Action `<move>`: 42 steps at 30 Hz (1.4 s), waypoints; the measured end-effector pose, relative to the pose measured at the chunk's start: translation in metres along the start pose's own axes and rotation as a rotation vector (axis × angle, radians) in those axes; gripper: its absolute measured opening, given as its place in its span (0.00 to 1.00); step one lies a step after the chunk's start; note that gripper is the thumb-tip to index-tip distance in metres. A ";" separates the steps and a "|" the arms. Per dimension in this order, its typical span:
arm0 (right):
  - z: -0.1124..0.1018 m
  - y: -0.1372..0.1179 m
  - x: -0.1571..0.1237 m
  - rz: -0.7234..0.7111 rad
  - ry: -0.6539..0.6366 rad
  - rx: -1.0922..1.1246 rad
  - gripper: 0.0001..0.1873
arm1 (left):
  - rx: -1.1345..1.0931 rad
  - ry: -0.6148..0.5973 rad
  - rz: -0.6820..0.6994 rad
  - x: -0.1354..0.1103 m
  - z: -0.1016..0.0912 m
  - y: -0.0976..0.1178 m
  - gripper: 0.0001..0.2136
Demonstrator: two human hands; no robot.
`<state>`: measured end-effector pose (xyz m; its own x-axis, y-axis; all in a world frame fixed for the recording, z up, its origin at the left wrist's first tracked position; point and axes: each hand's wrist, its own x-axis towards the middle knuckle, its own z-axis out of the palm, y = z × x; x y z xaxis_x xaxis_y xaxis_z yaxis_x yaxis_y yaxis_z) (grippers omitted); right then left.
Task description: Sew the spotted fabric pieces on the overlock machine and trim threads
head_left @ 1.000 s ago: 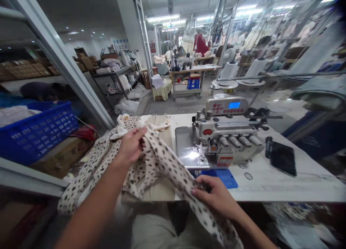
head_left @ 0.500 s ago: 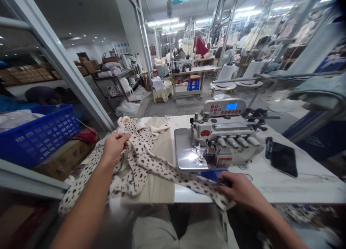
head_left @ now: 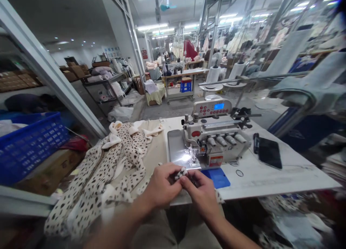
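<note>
Together, both hands (head_left: 183, 186) pinch a spotted fabric edge (head_left: 181, 173).

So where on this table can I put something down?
The bare white tabletop right of the blue mat, in front of the black tablet, has room. Left of the overlock machine is crowded: spotted fabric lies heaped beside the left hand and right hand.

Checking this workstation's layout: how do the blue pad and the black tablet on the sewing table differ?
The blue plastic pad is bright and matte, while the black tablet is dark and glossy. The pad lies in front of the overlock machine, the tablet to its right. The right hand is nearer the pad than the tablet. Both lie flat on the white table.
</note>
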<state>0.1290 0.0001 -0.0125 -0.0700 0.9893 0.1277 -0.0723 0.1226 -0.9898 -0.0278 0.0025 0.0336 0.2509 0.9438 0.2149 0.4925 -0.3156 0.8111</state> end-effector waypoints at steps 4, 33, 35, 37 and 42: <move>-0.002 -0.001 0.006 0.044 -0.005 -0.047 0.16 | 0.010 -0.120 0.155 -0.002 -0.012 0.000 0.18; -0.021 0.002 0.009 -0.094 -0.041 -0.066 0.11 | -0.137 -0.295 -0.024 0.043 -0.027 -0.016 0.10; -0.020 0.000 0.011 -0.164 -0.047 -0.110 0.10 | -0.135 -0.300 -0.003 0.043 -0.027 -0.015 0.10; -0.020 -0.002 0.012 -0.191 -0.062 -0.137 0.11 | -0.166 -0.302 -0.008 0.043 -0.027 -0.015 0.10; -0.021 -0.006 0.014 -0.097 -0.079 -0.160 0.11 | -0.195 -0.245 -0.056 0.041 -0.021 -0.020 0.12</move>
<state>0.1493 0.0144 -0.0063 -0.1485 0.9639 0.2209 0.0759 0.2339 -0.9693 -0.0451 0.0490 0.0378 0.4324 0.9004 0.0487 0.3478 -0.2164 0.9123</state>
